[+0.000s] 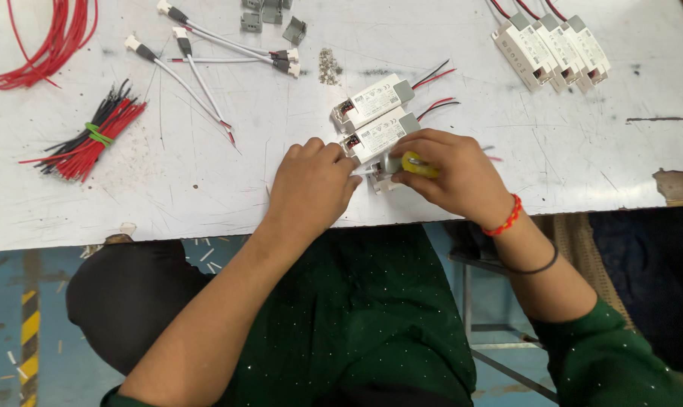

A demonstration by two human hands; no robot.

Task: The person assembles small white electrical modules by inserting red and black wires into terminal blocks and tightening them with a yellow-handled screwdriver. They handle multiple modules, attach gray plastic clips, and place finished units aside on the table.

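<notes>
My left hand (311,185) is closed near the table's front edge, its fingers pressing on a small white part beside a white box-shaped driver unit (379,136). My right hand (450,173) grips a screwdriver with a yellow handle (419,164), its tip pointing left toward the small part between my hands. A second white driver unit (373,100) with red and black leads lies just behind the first. The small part itself is mostly hidden by my fingers.
On the white worktable (206,196) lie a bundle of red and black wires (93,139), loose red wires (47,45), white cables with connectors (206,60), grey clips (270,15), a pile of screws (328,66), and several finished drivers (552,49).
</notes>
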